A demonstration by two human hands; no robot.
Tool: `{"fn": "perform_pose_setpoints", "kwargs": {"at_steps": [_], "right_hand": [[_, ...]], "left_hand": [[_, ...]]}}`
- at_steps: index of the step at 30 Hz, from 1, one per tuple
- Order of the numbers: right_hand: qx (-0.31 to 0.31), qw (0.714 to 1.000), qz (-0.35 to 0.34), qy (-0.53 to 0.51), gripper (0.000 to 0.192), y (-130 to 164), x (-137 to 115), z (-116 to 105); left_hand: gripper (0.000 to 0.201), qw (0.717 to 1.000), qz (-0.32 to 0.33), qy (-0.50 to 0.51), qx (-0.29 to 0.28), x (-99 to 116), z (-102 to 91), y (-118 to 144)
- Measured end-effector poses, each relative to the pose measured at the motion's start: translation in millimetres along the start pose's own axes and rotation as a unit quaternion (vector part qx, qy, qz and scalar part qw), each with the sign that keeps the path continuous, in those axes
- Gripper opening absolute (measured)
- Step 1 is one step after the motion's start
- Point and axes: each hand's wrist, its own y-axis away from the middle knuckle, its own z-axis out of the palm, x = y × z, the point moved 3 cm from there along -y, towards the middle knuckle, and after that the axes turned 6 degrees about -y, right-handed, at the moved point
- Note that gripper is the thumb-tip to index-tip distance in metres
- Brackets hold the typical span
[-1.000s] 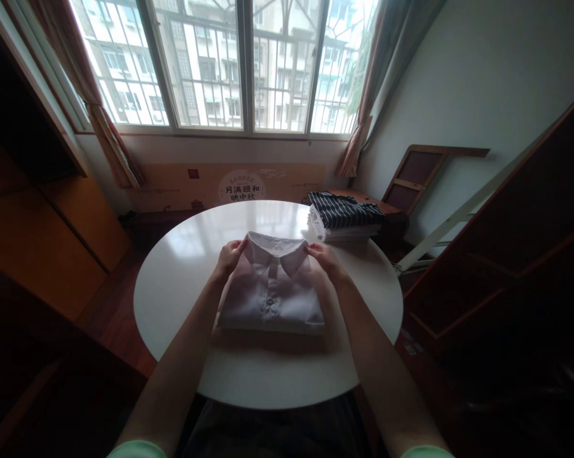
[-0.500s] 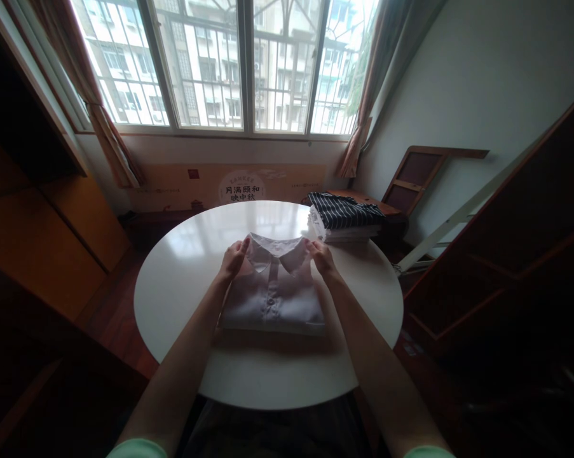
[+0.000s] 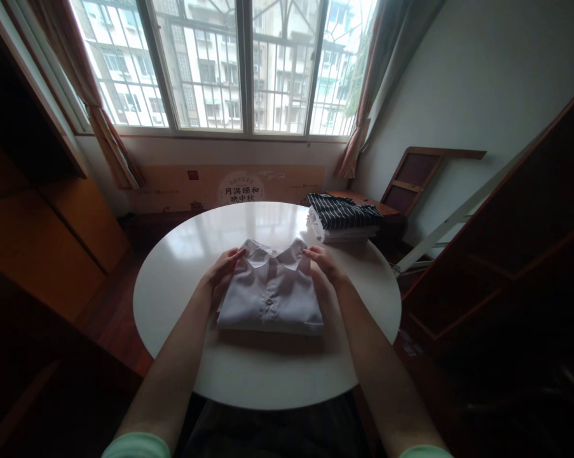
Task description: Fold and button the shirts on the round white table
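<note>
A folded white shirt lies on the round white table, its collar toward the window and its buttoned front facing up. My left hand pinches the shirt at the left side of the collar, fingers closed. On the opposite side, my right hand grips it by the right end of the collar between thumb and fingers. Both collar points lie spread over the shirt's upper part.
At the table's back right stands a stack of folded clothes, a black striped one on top of white ones. Behind it is a wooden chair. A dark wooden piece of furniture leans in from the right.
The collar has been lowered and now lies flatter and more spread. Both hands have come down slightly toward me with it, the left also moving a little outward.
</note>
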Motion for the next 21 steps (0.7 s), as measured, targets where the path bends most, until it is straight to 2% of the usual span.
{"fn": "perform_pose_setpoints", "kwargs": {"at_steps": [4, 7, 10, 13, 17, 19, 21], "right_hand": [[0.072, 0.993, -0.001, 0.094, 0.031, 0, 5, -1], [0.091, 0.989, 0.018, 0.115, 0.032, 1, 11, 2], [0.103, 0.987, 0.016, 0.119, 0.033, 0, 15, 3], [0.082, 0.994, 0.012, 0.070, 0.034, -1, 14, 3], [-0.026, 0.998, 0.050, -0.032, 0.028, 4, 7, 5], [-0.059, 0.994, 0.072, -0.057, 0.024, 7, 4, 5], [-0.063, 0.991, 0.090, -0.072, 0.022, 8, 3, 4]], "left_hand": [[0.042, 0.996, 0.003, -0.059, 0.066, -10, -4.1, -16], [0.043, 0.989, 0.008, -0.081, 0.120, -14, -5.8, -22], [0.043, 0.988, 0.001, -0.074, 0.133, -12, -5.6, -22], [0.038, 0.995, -0.004, -0.036, 0.096, -3, -3.6, -14], [0.024, 1.000, -0.007, -0.003, -0.003, 11, 0.7, 2], [0.019, 0.999, -0.021, -0.004, -0.024, 13, 1.5, 7], [0.018, 0.999, -0.030, -0.002, -0.028, 13, 2.1, 8]]}}
